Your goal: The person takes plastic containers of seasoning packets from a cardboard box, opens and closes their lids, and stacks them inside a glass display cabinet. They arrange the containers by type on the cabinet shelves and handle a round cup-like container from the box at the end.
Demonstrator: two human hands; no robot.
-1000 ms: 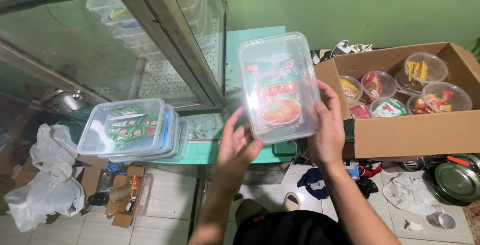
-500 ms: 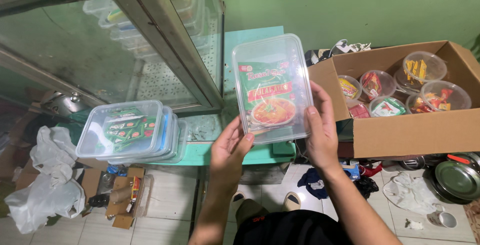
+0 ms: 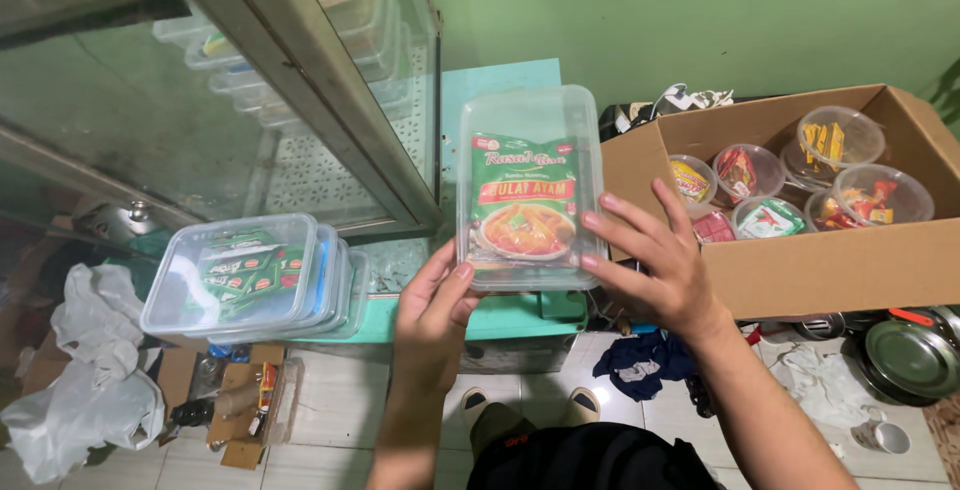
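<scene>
Both hands hold a clear rectangular plastic container [image 3: 530,185] with a green and orange seasoning packet inside, raised upright in front of me. My left hand [image 3: 435,300] supports its lower left corner from below. My right hand [image 3: 650,255] grips its lower right edge, fingers spread over the front. To the left, a stack of similar clear lidded containers [image 3: 245,275] with green packets rests on the teal table [image 3: 400,320].
A glass display cabinet [image 3: 250,90] with more containers stands on the table at left. An open cardboard box [image 3: 800,260] on the right holds several round tubs of packets. White plastic bags [image 3: 85,370], small boxes, a metal pot lid [image 3: 915,355] and cloths lie on the tiled floor.
The container has come down and toward me, now held lower and closer to the table edge. Both hands kept their grip on it.
</scene>
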